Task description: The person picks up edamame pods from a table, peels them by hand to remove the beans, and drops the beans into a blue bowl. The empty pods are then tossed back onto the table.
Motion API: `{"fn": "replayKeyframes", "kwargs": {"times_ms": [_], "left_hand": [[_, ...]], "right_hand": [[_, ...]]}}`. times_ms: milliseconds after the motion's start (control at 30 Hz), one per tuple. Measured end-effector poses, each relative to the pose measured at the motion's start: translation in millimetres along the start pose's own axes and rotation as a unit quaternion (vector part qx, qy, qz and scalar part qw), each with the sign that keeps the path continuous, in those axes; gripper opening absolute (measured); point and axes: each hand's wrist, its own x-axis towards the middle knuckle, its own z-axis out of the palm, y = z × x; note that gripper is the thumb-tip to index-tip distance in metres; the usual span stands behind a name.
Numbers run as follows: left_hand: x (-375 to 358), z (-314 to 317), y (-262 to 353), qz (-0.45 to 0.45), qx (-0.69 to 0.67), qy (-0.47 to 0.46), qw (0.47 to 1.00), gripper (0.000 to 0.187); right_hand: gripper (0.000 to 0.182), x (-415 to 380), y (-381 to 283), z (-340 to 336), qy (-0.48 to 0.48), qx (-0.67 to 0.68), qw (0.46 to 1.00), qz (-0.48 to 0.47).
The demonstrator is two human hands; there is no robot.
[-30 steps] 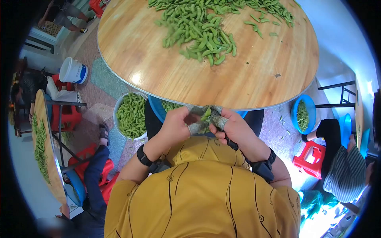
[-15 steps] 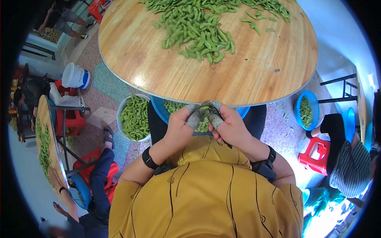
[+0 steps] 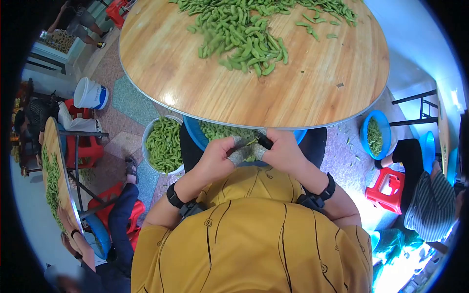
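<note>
Just below the table's near edge, my left hand (image 3: 217, 157) and my right hand (image 3: 286, 152) meet in front of my body. Grey wraps cover the thumbs and fingertips. A small green soybean pod (image 3: 253, 141) is pinched between the fingertips of both hands. Beneath them, a blue basin (image 3: 194, 133) sits in my lap area, partly hidden by the table, with green soybeans (image 3: 222, 131) in it. On the round wooden table (image 3: 195, 93) lies a large heap of green pods (image 3: 244, 41).
A white bucket of pods (image 3: 164, 146) stands left of my knee. On the right floor are a blue basin of pods (image 3: 375, 136) and a red stool (image 3: 387, 190). Another person's hand (image 3: 68, 219) works at the left table (image 3: 63, 180). A white bucket (image 3: 91, 94) stands farther back.
My hands have come slightly lower and the fingers have shifted around the pod, with the right fingertips now turned more inward. The heap on the table looks the same.
</note>
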Motion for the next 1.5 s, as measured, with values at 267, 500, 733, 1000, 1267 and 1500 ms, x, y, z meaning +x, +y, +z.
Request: {"fn": "replayKeyframes", "kwargs": {"times_ms": [267, 500, 733, 1000, 1267, 1500], "left_hand": [[1, -13, -25, -0.124, 0.037, 0.043, 0.991, 0.013], [-4, -16, 7, -0.067, -0.241, -0.002, 0.968, 0.03], [12, -7, -3, 0.119, -0.174, 0.067, 0.975, 0.027], [13, -14, 19, -0.039, -0.158, 0.115, 0.98, 0.02], [16, -16, 25, -0.079, -0.065, 0.015, 0.995, 0.014], [22, -12, 31, 0.064, 0.15, 0.009, 0.987, 0.011]], "right_hand": [[0.026, -10, 9, 11, 0.064, -0.218, 0.964, -0.135], [0.013, 4, -28, -11, -0.045, 0.322, 0.925, 0.198], [0.012, 11, -18, 7, -0.074, 0.466, 0.851, 0.232], [0.042, 3, -22, -25, -0.043, 0.13, 0.991, 0.002], [0.045, 11, -31, -28, -0.099, 0.045, 0.993, -0.047], [0.042, 9, -28, -34, -0.116, 0.1, 0.988, -0.016]]}}
